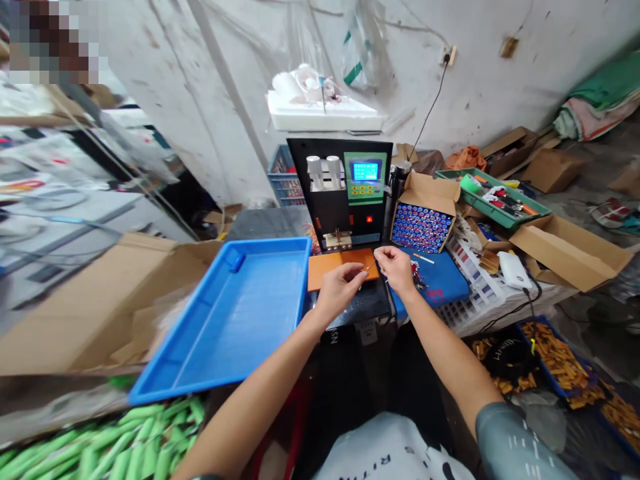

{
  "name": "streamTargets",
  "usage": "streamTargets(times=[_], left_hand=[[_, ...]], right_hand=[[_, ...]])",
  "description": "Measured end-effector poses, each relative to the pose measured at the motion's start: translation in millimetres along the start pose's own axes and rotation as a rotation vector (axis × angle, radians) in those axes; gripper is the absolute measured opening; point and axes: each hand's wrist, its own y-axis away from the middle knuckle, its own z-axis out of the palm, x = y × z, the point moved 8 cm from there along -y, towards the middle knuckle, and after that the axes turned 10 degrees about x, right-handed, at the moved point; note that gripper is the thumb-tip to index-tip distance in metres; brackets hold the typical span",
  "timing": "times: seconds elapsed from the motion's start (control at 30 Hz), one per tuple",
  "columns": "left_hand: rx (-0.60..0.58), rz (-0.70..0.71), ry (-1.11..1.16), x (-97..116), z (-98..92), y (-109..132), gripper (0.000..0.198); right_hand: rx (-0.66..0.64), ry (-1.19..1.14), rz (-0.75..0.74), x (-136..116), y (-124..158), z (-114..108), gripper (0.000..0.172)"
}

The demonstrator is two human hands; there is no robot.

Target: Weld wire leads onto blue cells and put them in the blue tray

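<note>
My left hand is over the orange board, thumb and fingertips drawn together in a pinch. A tiny shiny bit shows at its fingertips, too small to name. Just to the right, my right hand is also pinched, at the board's right edge; what it holds, if anything, I cannot make out. Behind both hands stands a black spot-welder-like machine with a lit blue screen and a glowing red switch. Its metal tips sit just above the board's far edge.
A blue tray lies on the left. On the right are a box of cylindrical cells, a blue mat with small wired parts, a white power bank and a green tray. Green wrapped packs fill the lower left.
</note>
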Motion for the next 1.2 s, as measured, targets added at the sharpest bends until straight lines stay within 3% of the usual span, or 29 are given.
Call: streamTargets(times=[0.23,0.53,0.77,0.87,0.93,1.03,1.1,1.2], left_hand=[[0.054,0.006,0.032,3.6,-24.2,8.2,0.035],[0.009,-0.020,0.120,10.0,-46.6,6.9,0.028],[-0.010,-0.029,0.085,0.1,-60.3,12.4,0.028],[0.013,0.003,-0.140,-18.4,-100.2,-8.2,0.023],[0.100,-0.008,-0.518,-39.0,-144.9,-32.6,0.016],[0.162,-0.223,-1.144,-81.8,-209.1,-66.8,0.015],[0.134,-0.327,-1.324,-106.0,-230.0,-82.1,0.018],[0.148,-0.379,-1.340,-129.4,-238.4,-93.7,0.022]], right_hand=[[-0.058,-0.117,0.120,2.4,19.7,31.1,0.073],[-0.310,-0.097,0.218,20.3,38.6,75.7,0.068],[-0.403,-0.054,0.208,31.1,40.4,86.6,0.065],[-0.313,-0.004,0.147,39.0,27.8,72.0,0.065],[-0.189,0.025,0.086,41.7,15.9,57.3,0.065],[-0.033,0.060,-0.010,41.1,3.3,42.2,0.064],[-0.007,0.079,-0.053,41.3,0.2,42.2,0.062],[-0.029,0.107,-0.061,47.7,0.3,49.6,0.061]])
